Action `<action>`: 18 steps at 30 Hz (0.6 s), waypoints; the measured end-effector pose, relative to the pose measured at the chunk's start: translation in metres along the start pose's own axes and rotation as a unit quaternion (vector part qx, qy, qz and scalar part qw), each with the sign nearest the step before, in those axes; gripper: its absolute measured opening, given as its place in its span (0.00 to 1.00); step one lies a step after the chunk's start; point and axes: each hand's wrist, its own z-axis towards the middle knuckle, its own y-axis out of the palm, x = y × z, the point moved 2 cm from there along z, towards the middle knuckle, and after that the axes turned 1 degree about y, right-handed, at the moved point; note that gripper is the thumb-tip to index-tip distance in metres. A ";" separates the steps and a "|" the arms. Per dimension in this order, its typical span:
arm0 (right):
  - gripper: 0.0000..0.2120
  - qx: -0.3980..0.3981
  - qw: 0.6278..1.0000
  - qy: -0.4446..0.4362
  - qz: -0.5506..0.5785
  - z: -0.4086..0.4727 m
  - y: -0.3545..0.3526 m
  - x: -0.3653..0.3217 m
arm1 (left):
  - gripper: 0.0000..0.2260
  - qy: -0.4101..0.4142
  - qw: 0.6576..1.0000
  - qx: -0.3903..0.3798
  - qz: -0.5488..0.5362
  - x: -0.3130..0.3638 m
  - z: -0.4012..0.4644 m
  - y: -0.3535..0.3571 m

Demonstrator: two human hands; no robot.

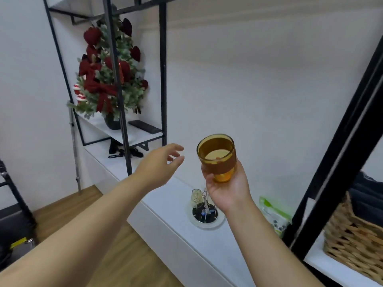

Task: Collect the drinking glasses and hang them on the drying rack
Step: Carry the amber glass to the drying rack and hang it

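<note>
Progress looks early: one clear glass (196, 197) already hangs upside down on the drying rack (205, 212) on the white counter (165, 204), while the right hand (226, 187) grips an amber glass (216, 156) above it, left hand (159, 164) loose and empty.

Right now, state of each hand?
Left hand: open, fingers relaxed, holding nothing.
Right hand: holds the amber glass from below, fingers curled round its base.
</note>
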 end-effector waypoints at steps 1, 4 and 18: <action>0.26 0.005 1.000 -0.003 0.000 0.015 0.000 0.000 | 0.16 0.003 1.000 -0.003 0.006 -0.008 0.011 0.001; 0.26 0.008 1.000 -0.008 0.005 0.065 -0.001 0.000 | 0.16 0.010 1.000 -0.017 0.016 -0.038 0.047 0.007; 0.26 0.075 0.996 -0.046 0.001 0.268 -0.003 0.003 | 0.15 0.027 0.994 -0.099 -0.023 -0.169 0.223 0.067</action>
